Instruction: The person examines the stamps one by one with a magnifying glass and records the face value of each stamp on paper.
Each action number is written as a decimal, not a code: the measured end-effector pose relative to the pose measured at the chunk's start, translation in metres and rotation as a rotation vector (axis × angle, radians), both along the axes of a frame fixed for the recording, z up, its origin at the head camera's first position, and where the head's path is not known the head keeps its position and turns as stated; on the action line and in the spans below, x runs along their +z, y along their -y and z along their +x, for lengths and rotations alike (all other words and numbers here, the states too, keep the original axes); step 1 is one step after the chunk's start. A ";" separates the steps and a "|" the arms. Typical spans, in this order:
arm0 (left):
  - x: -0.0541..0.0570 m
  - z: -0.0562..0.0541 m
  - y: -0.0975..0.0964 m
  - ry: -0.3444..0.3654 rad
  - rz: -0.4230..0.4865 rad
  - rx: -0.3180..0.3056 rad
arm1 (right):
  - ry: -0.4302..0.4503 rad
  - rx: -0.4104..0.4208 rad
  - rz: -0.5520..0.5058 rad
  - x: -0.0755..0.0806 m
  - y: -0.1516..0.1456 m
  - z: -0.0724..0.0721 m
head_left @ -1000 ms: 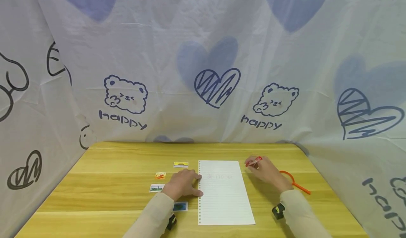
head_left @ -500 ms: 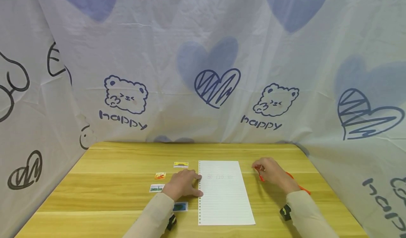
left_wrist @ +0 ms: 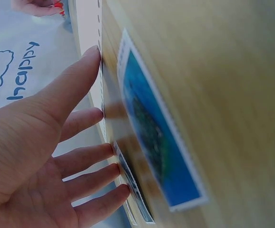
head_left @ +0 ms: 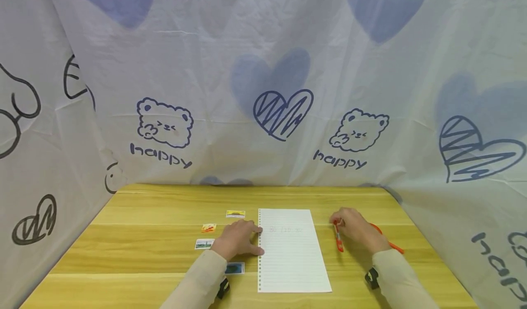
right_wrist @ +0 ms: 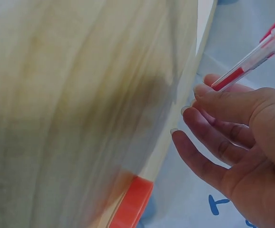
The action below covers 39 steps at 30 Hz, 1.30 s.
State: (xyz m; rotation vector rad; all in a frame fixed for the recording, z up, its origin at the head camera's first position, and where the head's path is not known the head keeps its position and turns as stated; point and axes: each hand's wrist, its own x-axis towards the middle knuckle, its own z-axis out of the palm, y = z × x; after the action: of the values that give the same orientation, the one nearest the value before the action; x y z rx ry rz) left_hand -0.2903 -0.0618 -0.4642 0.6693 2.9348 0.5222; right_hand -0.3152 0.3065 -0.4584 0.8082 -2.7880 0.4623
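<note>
A lined white sheet of paper (head_left: 292, 258) with a row of punched holes lies mid-table, faint red numbers written near its top. My left hand (head_left: 236, 239) rests at its left edge, fingers spread and fairly straight, thumb and index tip at the holes. Right of the paper, my right hand (head_left: 354, 226) pinches a clear pen with red ink (head_left: 338, 240) between thumb and fingers. In the right wrist view the pen (right_wrist: 251, 59) points away from the fingertips, and the other fingers are loosely bent.
Around my left hand lie several small stamps: a yellow one (head_left: 235, 214), an orange one (head_left: 208, 228), a green one (head_left: 203, 244) and a blue one (left_wrist: 152, 133). An orange-red magnifying glass (head_left: 396, 248) is partly hidden behind my right hand. A printed curtain (head_left: 222, 153) hangs behind the table.
My right hand has shifted right, away from the paper. The pen in it has swung from pointing up and right to pointing down toward me. My left hand stays put.
</note>
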 end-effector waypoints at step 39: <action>0.001 0.000 -0.001 0.015 0.006 0.008 | -0.045 0.008 0.083 -0.009 0.002 0.001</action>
State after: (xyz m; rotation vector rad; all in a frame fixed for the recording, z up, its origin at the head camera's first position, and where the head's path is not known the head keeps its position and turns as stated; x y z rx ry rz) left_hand -0.2899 -0.0608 -0.4631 0.6512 2.9245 0.5340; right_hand -0.3146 0.3043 -0.4672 0.8365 -2.7799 0.3273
